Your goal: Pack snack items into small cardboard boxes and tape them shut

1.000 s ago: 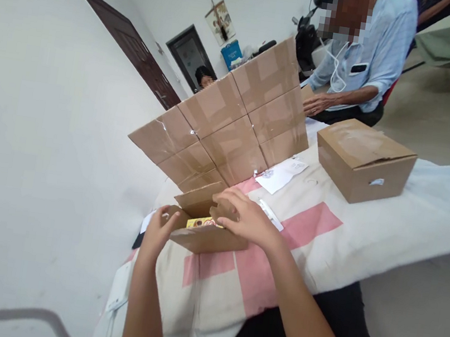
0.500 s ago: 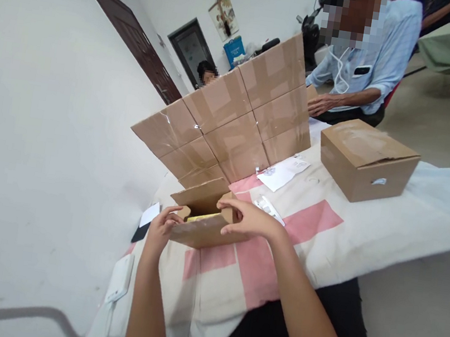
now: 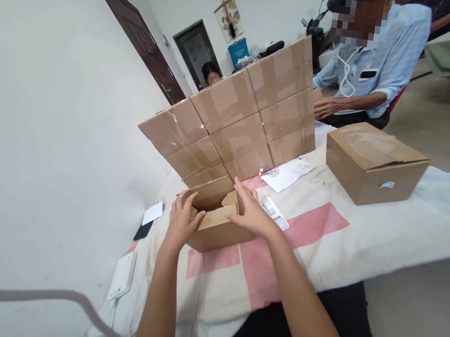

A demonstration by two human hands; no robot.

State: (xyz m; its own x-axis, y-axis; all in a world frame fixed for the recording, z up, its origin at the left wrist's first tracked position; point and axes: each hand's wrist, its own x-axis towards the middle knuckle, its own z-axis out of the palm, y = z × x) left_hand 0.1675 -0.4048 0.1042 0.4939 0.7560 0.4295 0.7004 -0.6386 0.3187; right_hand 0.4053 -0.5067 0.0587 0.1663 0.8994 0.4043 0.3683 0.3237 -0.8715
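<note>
A small cardboard box (image 3: 221,234) stands on the cloth-covered table in front of me, its top partly open. The near flap is folded inward over the opening, and a back panel rises behind it. My left hand (image 3: 184,216) is at the box's left side, fingers spread and bent over the edge, thumb against the near flap. On the right side lies my right hand (image 3: 251,213), its fingers stretched along the side wall and its thumb touching the flap. Both hands are open, spread on the cardboard. What lies inside the box is hidden.
Behind the box stands a tall cardboard partition (image 3: 243,120). A closed carton (image 3: 372,171) is at the right. Paper (image 3: 287,175) and a white device (image 3: 275,212) lie nearby. A white power bank (image 3: 123,276) with a cable is at left. A co-worker (image 3: 374,78) sits beyond.
The near flap has folded inward, covering the yellow thing seen inside earlier. My left hand has shifted right onto the box's edge, and my right-hand fingers have straightened along its side.
</note>
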